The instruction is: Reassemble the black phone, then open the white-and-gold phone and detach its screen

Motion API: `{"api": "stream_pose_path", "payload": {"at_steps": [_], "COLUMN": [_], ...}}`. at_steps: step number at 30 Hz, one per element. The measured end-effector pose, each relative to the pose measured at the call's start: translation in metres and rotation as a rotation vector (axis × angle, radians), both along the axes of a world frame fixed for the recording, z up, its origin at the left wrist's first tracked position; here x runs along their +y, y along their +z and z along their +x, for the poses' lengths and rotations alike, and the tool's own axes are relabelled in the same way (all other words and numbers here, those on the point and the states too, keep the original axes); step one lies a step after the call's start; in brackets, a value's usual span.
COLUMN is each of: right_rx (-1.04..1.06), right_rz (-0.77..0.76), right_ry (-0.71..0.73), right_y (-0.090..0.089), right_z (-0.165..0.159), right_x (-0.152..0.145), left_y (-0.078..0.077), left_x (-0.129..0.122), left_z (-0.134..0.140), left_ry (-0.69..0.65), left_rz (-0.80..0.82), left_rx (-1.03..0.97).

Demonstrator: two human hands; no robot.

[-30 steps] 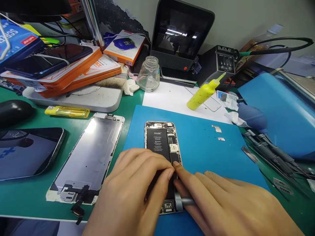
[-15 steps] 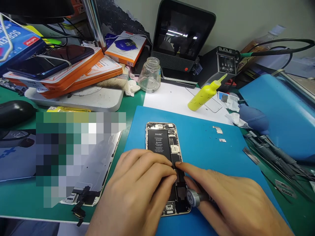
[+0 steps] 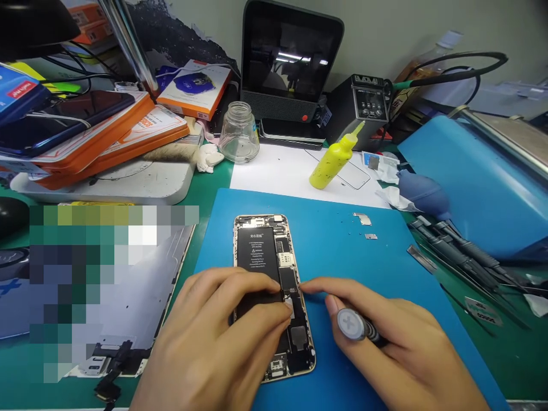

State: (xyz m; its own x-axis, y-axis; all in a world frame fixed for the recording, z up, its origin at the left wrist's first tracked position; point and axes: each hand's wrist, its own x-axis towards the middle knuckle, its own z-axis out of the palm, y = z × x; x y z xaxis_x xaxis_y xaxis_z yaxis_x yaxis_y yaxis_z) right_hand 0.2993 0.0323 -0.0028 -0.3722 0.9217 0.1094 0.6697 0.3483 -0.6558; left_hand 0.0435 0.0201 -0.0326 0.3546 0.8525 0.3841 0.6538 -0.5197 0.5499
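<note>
An opened phone [image 3: 286, 279] lies on the blue mat, its black battery [image 3: 258, 251] and circuit board exposed. My left hand [image 3: 214, 331] arches over the lower battery, fingers bent and fingertips close together at the battery's right edge. At those fingertips shows a small silvery metal plate [image 3: 291, 308], partly hidden by the thumb. My right hand [image 3: 398, 342] is wrapped round a screwdriver [image 3: 351, 325], its grey cap with a cross mark facing up and left. The right index fingertip touches the phone's right edge.
On the blue mat [image 3: 368, 274] lie small metal shields [image 3: 363, 219] and tiny screws. A detached screen [image 3: 149, 319], partly pixelated, lies left. Behind stand a glass jar [image 3: 240, 137] and a yellow bottle [image 3: 334, 162]. Tweezers and several tools [image 3: 466, 257] lie right.
The view has shifted, so most things appear farther left. My right index finger has drawn back from the board to the phone's edge. The silvery plate now shows at my left fingertips.
</note>
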Motion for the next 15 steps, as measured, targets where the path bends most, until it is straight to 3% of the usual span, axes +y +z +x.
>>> {"api": "stream_pose_path", "payload": {"at_steps": [3,8,11,15], "right_rx": [0.017,0.088,0.023,-0.1], "right_rz": [-0.022,-0.092,-0.137,-0.089], "right_ry": [-0.012,0.023,0.009,-0.04], "right_y": [0.0,0.005,0.009,0.009], "right_z": [0.002,-0.004,-0.009,-0.013], "right_x": [0.001,0.004,0.002,-0.004], "left_y": [-0.001,-0.005,-0.008,-0.011], "left_x": [0.001,-0.002,-0.004,-0.005], "left_z": [0.003,0.01,0.01,0.009], "left_ry": [-0.025,0.048,0.038,0.039], "left_rz": [0.0,0.002,0.012,0.023], "left_rx": [-0.014,-0.059,-0.059,-0.104]}}
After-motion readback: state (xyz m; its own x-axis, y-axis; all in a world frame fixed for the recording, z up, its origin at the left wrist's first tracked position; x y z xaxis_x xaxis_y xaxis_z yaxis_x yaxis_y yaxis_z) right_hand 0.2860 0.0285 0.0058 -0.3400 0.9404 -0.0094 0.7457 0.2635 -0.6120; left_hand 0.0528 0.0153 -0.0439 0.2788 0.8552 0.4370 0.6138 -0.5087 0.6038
